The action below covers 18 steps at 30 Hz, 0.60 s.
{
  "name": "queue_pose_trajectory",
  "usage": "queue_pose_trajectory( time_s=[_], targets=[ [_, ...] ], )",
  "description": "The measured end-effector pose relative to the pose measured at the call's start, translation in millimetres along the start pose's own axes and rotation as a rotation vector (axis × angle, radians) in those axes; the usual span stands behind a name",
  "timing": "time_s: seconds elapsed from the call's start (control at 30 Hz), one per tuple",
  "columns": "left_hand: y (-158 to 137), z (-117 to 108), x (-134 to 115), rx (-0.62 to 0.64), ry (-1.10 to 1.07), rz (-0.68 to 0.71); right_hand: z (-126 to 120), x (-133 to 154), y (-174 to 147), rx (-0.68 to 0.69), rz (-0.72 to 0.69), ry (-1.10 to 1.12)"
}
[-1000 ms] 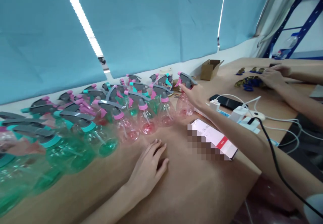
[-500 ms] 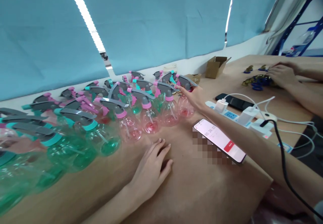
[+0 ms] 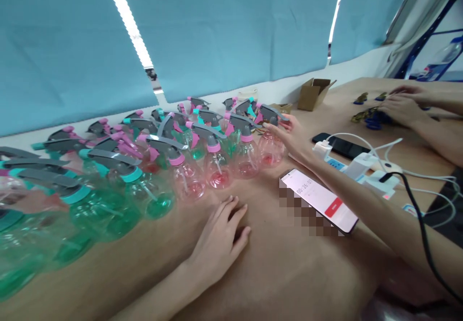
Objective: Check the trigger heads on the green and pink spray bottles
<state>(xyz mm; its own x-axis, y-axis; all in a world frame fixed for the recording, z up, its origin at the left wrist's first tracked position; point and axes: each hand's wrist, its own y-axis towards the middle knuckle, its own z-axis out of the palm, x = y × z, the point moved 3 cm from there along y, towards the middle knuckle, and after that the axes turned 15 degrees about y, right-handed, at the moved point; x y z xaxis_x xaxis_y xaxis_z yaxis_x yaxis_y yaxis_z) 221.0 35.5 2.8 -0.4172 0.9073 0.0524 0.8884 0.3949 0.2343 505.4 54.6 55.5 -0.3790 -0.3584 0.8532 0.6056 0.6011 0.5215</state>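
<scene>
My left hand (image 3: 220,234) lies palm down on the brown table, fingers stretched and a little spread, with nothing in it. In front of it stands a row of clear spray bottles with grey triggers. My right hand (image 3: 294,140) is beside the rightmost pink spray bottle (image 3: 271,148), thumb stretched out towards its neck and fingers apart; whether it touches the bottle I cannot tell. That bottle stands upright on the table. Left of it are more pink spray bottles (image 3: 219,167) and green spray bottles (image 3: 155,195), with pink or turquoise collars.
A phone (image 3: 321,200) showing a timer lies under my right forearm. Right of it are a power strip (image 3: 336,164) with chargers and cables, and a dark phone (image 3: 340,145). A small open carton (image 3: 314,94) stands behind. Another person's hands (image 3: 405,109) handle blue and gold items.
My right hand has drawn slightly right, off the rightmost pink bottle, and its fingers show apart now. My left hand stays in place. The view has shifted a little.
</scene>
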Motion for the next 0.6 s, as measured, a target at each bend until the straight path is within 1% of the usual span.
queue_pose_trajectory(
  time_s=[0.07, 0.17, 0.23, 0.27, 0.3, 0.4, 0.43, 0.5, 0.6],
  targets=[
    [-2, 0, -1, 0.006, 0.002, -0.003, -11, 5, -17, -0.035, 0.015, 0.026],
    [-8, -2, 0, 0.018, 0.004, -0.001, -25, 21, -60, -0.030, 0.044, 0.049],
    [-14, -4, 1, 0.016, 0.006, 0.005, -25, 36, -95, 0.019, 0.087, 0.049],
    [-19, -5, 2, 0.015, 0.010, 0.004, -20, 44, -111, 0.084, 0.113, 0.019],
    [-23, -7, 3, 0.012, 0.016, 0.000, -13, 52, -125, 0.149, 0.098, -0.026],
    [-42, -13, 7, 0.007, 0.038, -0.022, 27, 77, -156, 0.524, -0.037, -0.078],
    [-49, -16, 9, 0.004, 0.044, -0.032, 42, 85, -162, 0.618, -0.079, -0.084],
    [-67, -23, 15, -0.004, 0.045, -0.055, 73, 97, -170, 0.781, -0.137, -0.051],
    [-100, -37, 29, -0.027, 0.036, -0.124, 118, 113, -183, 0.956, -0.186, 0.001]
  ],
)
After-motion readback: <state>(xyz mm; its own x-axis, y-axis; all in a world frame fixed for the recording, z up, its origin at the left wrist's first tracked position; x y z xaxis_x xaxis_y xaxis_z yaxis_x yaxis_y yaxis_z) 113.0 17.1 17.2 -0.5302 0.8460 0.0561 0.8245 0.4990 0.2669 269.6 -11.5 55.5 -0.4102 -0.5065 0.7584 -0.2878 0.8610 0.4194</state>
